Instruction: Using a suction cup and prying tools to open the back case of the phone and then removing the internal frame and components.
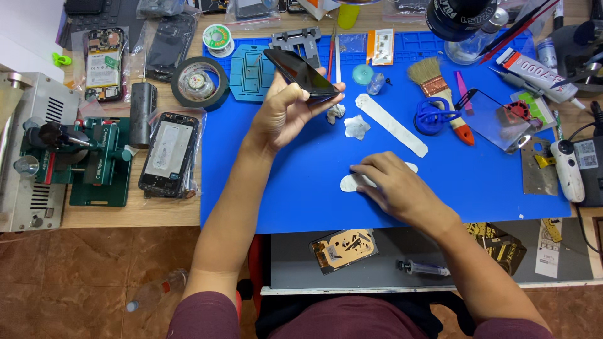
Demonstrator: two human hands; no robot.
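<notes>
Your left hand (286,110) gripped the dark phone (301,73), fingers curled round its lower end, tilted up above the blue mat (477,182) at about eleven o'clock from your right hand (396,185). That right hand lay flat, fingers loosely bent, pressing a white paper strip (349,182). A longer white strip (391,124) sat at twelve o'clock, a brush (440,91) at two.

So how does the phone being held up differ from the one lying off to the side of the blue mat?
The dark phone is lifted and tilted in the left hand, closed and glossy black. The opened phone lies flat on the wooden table, its pale insides showing, apparently inside a clear bag. Both are slim rectangular handsets.
</notes>
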